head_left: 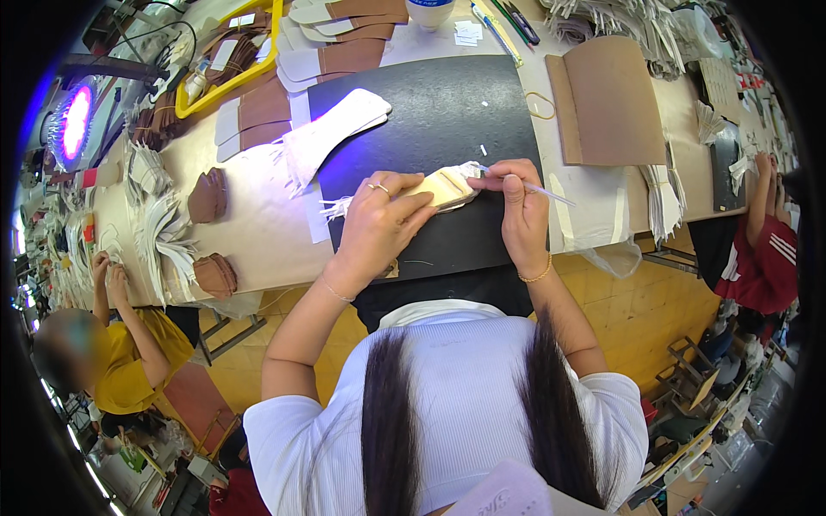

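My right hand [519, 206] is closed in a pinch round a thin, pale pen-like stick [551, 196]. The stick's tip touches or nearly touches the far right end of a bundle of white pieces [471, 170]. On top of that bundle lies a pale yellow piece [440, 189], shaped like a flat block. The fingers of my left hand [387, 215] grip it from the left and hide part of it. Everything rests on a black mat [422, 112]. A fanned stack of white strap-shaped pieces [335, 129] lies across the mat's left edge.
A yellow tray [231, 73] with brown pieces stands at the far left, near brown-and-white stacks [344, 52]. Right of the mat are a rubber band [540, 105] and a brown sheet [611, 103]. A glowing lamp [77, 116] stands left. Two people [142, 365] work at either side.
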A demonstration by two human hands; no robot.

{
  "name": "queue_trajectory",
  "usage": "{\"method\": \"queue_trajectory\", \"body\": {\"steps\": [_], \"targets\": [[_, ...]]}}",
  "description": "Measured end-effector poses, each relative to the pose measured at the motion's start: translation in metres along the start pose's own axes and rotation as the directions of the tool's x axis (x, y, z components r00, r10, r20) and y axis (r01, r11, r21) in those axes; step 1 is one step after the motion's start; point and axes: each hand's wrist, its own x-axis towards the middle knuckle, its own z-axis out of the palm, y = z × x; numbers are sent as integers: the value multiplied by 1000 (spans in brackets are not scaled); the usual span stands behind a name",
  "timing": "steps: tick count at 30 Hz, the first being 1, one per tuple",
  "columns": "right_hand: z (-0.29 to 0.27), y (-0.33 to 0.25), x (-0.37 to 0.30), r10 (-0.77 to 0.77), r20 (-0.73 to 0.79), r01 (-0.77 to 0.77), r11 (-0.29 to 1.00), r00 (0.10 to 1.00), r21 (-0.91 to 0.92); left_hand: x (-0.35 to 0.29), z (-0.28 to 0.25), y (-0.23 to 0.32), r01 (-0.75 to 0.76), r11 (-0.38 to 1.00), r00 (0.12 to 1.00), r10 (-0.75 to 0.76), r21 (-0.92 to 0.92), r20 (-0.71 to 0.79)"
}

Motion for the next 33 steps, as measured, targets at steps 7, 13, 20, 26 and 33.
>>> {"method": "queue_trajectory", "body": {"steps": [7,13,20,26,33], "targets": [[0,-8,4,11,35,-5,989,999,-149,0,3,2,-12,1000,1000,12,21,6],[3,-12,15,-258,202,322,846,945,-424,-2,1,0,-34,998,999,33,45,11],[5,-10,15,-348,233,418,790,908,-448,-1,0,1,-52,994,998,48,95,43],[4,0,15,-372,185,412,756,910,-509,-2,5,-1,-5,996,997,-3,94,81],[3,3,10,-356,196,404,739,913,-539,2,7,4,3,997,990,-13,74,142]]}}
